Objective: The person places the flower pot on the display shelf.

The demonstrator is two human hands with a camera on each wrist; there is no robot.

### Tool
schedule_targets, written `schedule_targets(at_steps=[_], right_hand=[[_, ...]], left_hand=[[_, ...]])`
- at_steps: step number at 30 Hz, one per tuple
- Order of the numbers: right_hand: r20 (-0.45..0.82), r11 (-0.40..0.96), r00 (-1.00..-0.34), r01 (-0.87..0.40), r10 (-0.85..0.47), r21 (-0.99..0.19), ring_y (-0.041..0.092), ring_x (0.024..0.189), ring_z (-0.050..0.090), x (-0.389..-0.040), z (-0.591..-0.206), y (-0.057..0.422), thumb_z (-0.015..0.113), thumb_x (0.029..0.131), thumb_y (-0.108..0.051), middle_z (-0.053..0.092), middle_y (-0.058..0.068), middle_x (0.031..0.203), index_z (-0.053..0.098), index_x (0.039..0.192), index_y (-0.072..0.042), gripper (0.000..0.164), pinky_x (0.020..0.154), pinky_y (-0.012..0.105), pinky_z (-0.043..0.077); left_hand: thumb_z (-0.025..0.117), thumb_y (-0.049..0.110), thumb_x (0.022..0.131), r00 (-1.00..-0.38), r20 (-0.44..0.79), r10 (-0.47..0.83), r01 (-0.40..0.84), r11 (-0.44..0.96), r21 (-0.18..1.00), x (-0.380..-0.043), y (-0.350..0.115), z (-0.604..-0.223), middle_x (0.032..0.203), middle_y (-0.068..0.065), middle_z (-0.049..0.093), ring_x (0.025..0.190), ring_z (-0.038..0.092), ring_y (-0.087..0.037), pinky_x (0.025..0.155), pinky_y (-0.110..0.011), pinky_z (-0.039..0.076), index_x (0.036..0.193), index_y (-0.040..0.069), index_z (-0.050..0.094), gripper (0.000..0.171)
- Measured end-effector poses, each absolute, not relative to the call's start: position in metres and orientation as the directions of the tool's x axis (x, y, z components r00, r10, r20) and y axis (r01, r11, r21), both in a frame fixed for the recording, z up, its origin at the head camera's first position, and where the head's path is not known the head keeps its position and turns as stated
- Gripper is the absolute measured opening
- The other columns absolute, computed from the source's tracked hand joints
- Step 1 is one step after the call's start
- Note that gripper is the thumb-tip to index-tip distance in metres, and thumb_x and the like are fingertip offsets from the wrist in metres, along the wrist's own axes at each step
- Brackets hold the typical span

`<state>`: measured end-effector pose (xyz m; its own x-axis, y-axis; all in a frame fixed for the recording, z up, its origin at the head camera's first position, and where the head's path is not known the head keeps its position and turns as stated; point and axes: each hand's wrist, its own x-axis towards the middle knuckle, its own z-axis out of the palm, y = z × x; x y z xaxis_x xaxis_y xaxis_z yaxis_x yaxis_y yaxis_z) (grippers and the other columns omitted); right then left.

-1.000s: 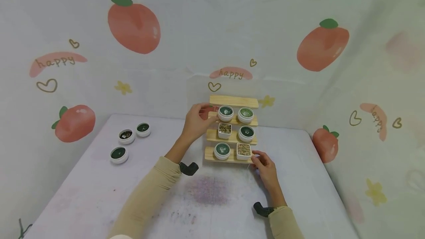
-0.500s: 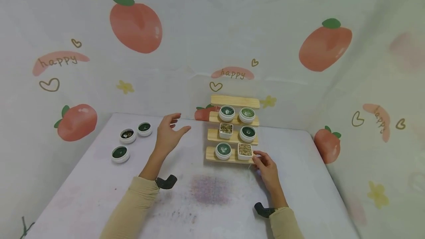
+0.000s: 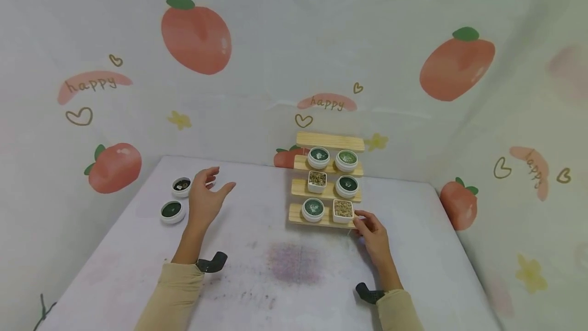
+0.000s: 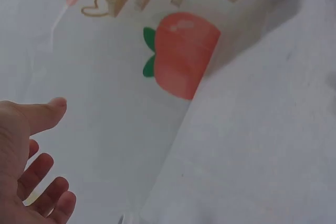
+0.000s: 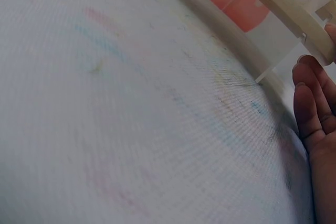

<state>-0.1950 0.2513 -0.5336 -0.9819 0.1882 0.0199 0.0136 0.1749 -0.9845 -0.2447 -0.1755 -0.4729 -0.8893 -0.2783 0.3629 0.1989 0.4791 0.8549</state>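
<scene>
Far L corner of table [image 3: 257, 239]: green bowl [image 3: 172, 212] nr L edge; brown bowl [image 3: 181, 187] just beyond, rim partly behind L hand [image 3: 204, 201]. L hand released, nothing held, thumb well apart from fingers; contact w/ brown bowl can't be told. Risk: a low wrist swing could knock either bowl & spill contents.

Far edge, R of centre: stepped rack [image 3: 329, 140], upright, four planks; lower three carry two pots ea. Lowest plank [image 3: 295, 214]: round pot [image 3: 313, 209] toward L end, square pot [image 3: 343, 210] toward R end.

R hand [image 3: 375, 236] grasps R end of lowest plank, just beside square pot. Risk: a tug or tilt there could slide pots off front edges, planks being narrow; a thumb nudge might shift square pot.
</scene>
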Motion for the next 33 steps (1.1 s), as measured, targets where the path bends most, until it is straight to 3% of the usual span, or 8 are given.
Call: schedule_targets(at_steps=[9, 16, 21, 25, 33], right_hand=[[0.046, 0.171, -0.979, -0.012, 0.198, -0.985, 0.007, 0.066, 0.06, -0.209, -0.567, 0.261, 0.068, 0.088, -0.03, 0.064, -0.009, 0.08, 0.063, 0.117, -0.013, 0.034, 0.061, 0.021, 0.052], [0.052, 0.17, -0.98, -0.019, 0.194, -0.985, 0.007, 0.066, 0.059, -0.208, -0.567, 0.261, 0.068, 0.088, -0.03, 0.064, -0.009, 0.08, 0.062, 0.118, -0.013, 0.034, 0.06, 0.021, 0.051], [0.043, 0.179, -0.981, -0.008, 0.191, -0.984, 0.008, 0.067, 0.059, -0.206, -0.565, 0.262, 0.067, 0.089, -0.03, 0.064, -0.01, 0.08, 0.062, 0.118, -0.013, 0.035, 0.06, 0.021, 0.05], [0.058, 0.187, -0.979, -0.021, 0.194, -0.982, 0.008, 0.066, 0.06, -0.207, -0.563, 0.262, 0.067, 0.09, -0.029, 0.064, -0.009, 0.08, 0.062, 0.118, -0.012, 0.034, 0.06, 0.022, 0.051], [0.054, 0.169, -0.979, -0.02, 0.199, -0.985, 0.008, 0.066, 0.06, -0.209, -0.566, 0.262, 0.068, 0.089, -0.027, 0.065, -0.008, 0.08, 0.062, 0.118, -0.008, 0.035, 0.06, 0.022, 0.051]], left_hand=[[0.08, 0.022, 0.077, -0.864, 0.341, -0.371, 0.098, 0.54, 0.836, -0.232, -0.206, -0.487, 0.128, -0.015, 0.055, 0.117, 0.051, -0.031, 0.1, -0.047, 0.044, 0.129, 0.007, 0.056, 0.059], [0.08, 0.019, 0.077, -0.826, 0.359, -0.435, 0.028, 0.603, 0.797, -0.223, -0.234, -0.499, 0.125, -0.018, 0.055, 0.117, 0.046, -0.033, 0.093, -0.048, 0.037, 0.128, 0.007, 0.057, 0.058], [0.077, 0.024, 0.079, -0.816, 0.314, -0.485, -0.068, 0.621, 0.781, -0.213, -0.257, -0.506, 0.131, -0.018, 0.051, 0.125, 0.039, -0.036, 0.101, -0.054, 0.034, 0.134, 0.01, 0.053, 0.061], [0.077, 0.032, 0.08, -0.842, 0.232, -0.486, -0.142, 0.615, 0.776, -0.206, -0.27, -0.511, 0.139, -0.019, 0.046, 0.131, 0.033, -0.037, 0.104, -0.057, 0.032, 0.14, 0.012, 0.047, 0.07], [0.076, 0.046, 0.077, -0.885, 0.085, -0.457, -0.253, 0.627, 0.736, -0.196, -0.284, -0.523, 0.145, -0.029, 0.032, 0.13, 0.025, -0.046, 0.098, -0.06, 0.031, 0.146, 0.007, 0.036, 0.089]])
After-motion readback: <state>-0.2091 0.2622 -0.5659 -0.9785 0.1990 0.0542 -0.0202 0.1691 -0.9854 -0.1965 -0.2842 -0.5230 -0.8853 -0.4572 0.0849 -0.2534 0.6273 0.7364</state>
